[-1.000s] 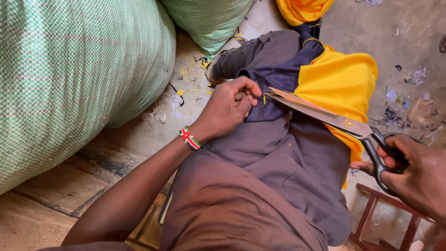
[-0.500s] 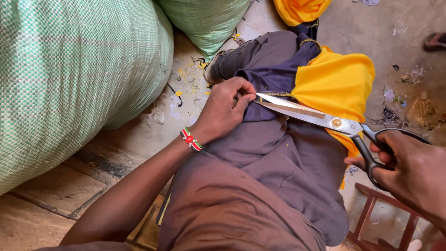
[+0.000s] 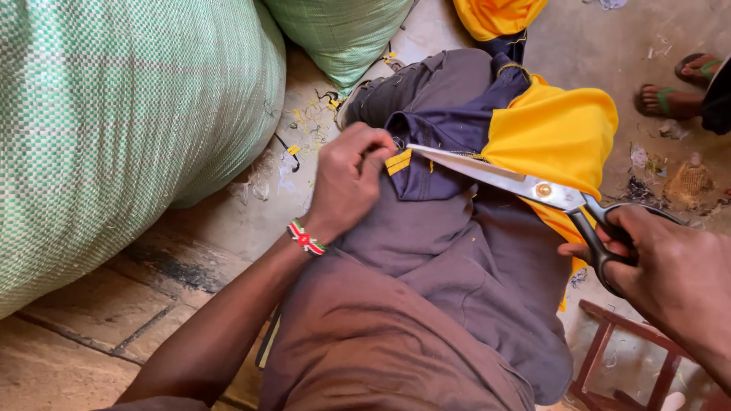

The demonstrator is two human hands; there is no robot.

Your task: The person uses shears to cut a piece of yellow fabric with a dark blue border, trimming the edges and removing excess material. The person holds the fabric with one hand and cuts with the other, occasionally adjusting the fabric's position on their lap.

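- Right now, head view: the left hand (image 3: 346, 183) is pinching the navy cloth (image 3: 445, 152) on the lap, while the right hand (image 3: 670, 266), clamped on the scissors (image 3: 525, 183), is cutting.
- Just past that pinch, blades parted; closing them next likely needs taut fabric.

Looking like an informal textile/rag-sorting workshop w/ a rough floor, not a home or shop: two big green woven sacks (image 3: 114, 129) are bulging at the left and top, stuffed full, sitting on a cracked concrete floor (image 3: 84, 358). Thread bits & yellow fabric scraps (image 3: 304, 122) are lying scattered over the floor, large tailor's shears (image 3: 518, 183) are being worked over yellow and navy cloth (image 3: 548, 133) draped on the person's lap. Someone else's sandalled feet (image 3: 670, 84) are showing at the top right, and a red wooden stool frame (image 3: 609, 350) is standing at the lower right.
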